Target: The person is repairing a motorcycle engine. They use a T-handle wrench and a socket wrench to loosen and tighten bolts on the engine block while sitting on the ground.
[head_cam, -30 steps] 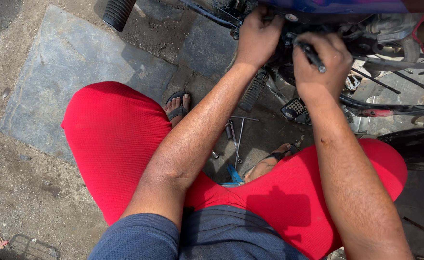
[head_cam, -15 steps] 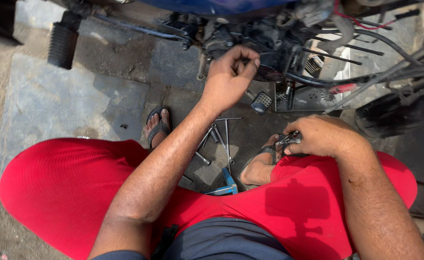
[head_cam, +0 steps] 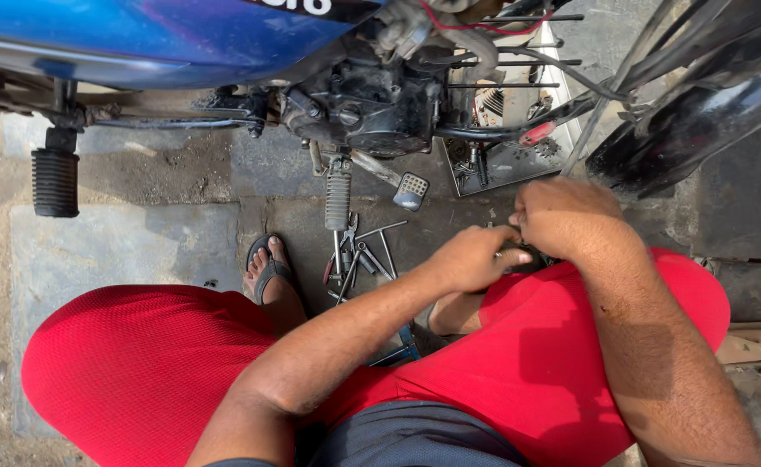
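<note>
I squat beside a blue motorcycle (head_cam: 164,39) with its dark engine (head_cam: 372,104) in front of me. My left hand (head_cam: 467,258) and my right hand (head_cam: 562,216) meet over my right knee in red shorts (head_cam: 571,346). Both close around a small dark tool (head_cam: 519,256) that is mostly hidden by the fingers. Loose spanners and pliers (head_cam: 359,255) lie on the stone floor just left of my left hand, below a footpeg (head_cam: 337,197).
My sandalled left foot (head_cam: 268,268) rests next to the tools. A metal tray (head_cam: 506,164) with small parts sits under the engine. A black rear footpeg (head_cam: 55,182) hangs at left, and the front wheel and mudguard (head_cam: 692,121) stand at right.
Both hands came down from the engine. The right hand dropped to the knee first with the tool, then the left hand left the engine and joined it.
</note>
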### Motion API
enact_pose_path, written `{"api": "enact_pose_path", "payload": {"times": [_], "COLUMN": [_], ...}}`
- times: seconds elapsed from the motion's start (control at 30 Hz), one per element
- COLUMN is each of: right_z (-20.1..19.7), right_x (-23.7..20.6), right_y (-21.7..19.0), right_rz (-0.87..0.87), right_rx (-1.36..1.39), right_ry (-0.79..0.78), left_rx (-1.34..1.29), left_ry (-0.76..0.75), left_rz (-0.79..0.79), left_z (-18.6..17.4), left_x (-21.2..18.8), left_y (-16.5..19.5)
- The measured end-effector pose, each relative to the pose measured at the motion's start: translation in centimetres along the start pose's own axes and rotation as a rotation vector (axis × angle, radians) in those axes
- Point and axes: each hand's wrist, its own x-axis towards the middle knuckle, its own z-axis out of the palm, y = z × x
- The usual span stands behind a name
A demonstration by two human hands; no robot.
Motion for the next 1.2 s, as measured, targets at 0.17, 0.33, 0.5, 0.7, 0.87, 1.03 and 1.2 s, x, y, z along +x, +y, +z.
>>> {"api": "enact_pose_path", "payload": {"times": [0.17, 0.33, 0.5, 0.7, 0.87, 1.03, 1.2], "right_z": [-0.5, 0.3, 0.2, 0.2, 0.5, 1.4, 3.4], "right_x": [-0.6, -1.7, -1.2, -1.2, -0.8, 0.7, 2.9], "right_y": [3.7, 7.2, 9.9, 11.8, 10.2, 6.6, 2.3], "right_rz": [0.067, 0.010, 0.033, -0.006, -0.121, -0.179, -0.223], "right_rx": [0.340, 0.546, 0.736, 0.765, 0.745, 0.646, 0.602], "right_ry": [0.178, 0.389, 0.482, 0.464, 0.358, 0.252, 0.176], "left_rx": [0.101, -0.050, -0.423, -0.512, -0.762, -1.021, -1.419], "left_ry": [0.119, 0.386, 0.611, 0.992, 0.754, 0.749, 0.485], "left_rz": [-0.228, -0.494, -0.819, -0.549, -0.542, -0.585, -0.526], "left_z": [6.3, 8.1, 7.9, 6.5, 2.3, 2.5, 4.9], "left_x": [5.9, 15.3, 20.3, 17.2, 11.9, 8.0, 6.0], "left_y": [-0.8, -1.7, -1.5, -4.6, -7.1, -8.3, -7.2]}}
